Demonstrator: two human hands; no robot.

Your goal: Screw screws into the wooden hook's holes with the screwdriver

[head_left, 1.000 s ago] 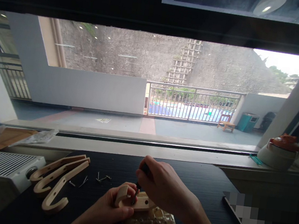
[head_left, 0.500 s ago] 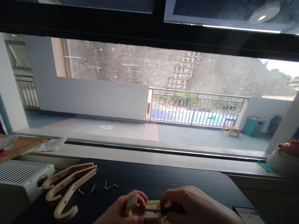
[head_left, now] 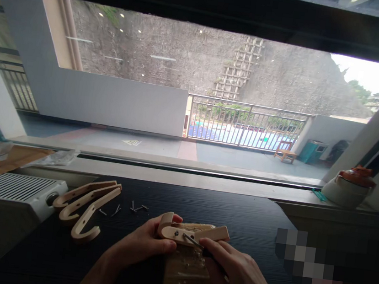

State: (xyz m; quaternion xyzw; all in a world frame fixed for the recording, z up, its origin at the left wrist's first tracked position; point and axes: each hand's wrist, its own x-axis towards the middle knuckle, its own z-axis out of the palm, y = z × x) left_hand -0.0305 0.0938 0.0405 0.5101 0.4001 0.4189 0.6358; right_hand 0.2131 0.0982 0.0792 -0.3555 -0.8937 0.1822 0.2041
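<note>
My left hand point(head_left: 144, 244) is closed round the curved end of a wooden hook point(head_left: 195, 231), which lies across the top of a wooden board point(head_left: 184, 272) on the black table point(head_left: 255, 224). My right hand point(head_left: 235, 276) grips a small screwdriver point(head_left: 194, 242) with a dark handle. Its metal tip points left at a screw in the hook's flat arm. The board's face shows several small holes or screws. Both hands are close together at the bottom middle of the view.
Three more wooden hooks point(head_left: 87, 203) lie left of my hands, with several loose screws point(head_left: 136, 208) beside them. A white grilled appliance point(head_left: 6, 193) stands at the left. A white pot with an orange lid point(head_left: 349, 189) sits on the window sill at the right.
The screwdriver went from upright over the hook to lying low and pointing left. My right hand dropped toward me, and the hook now shows its whole flat arm.
</note>
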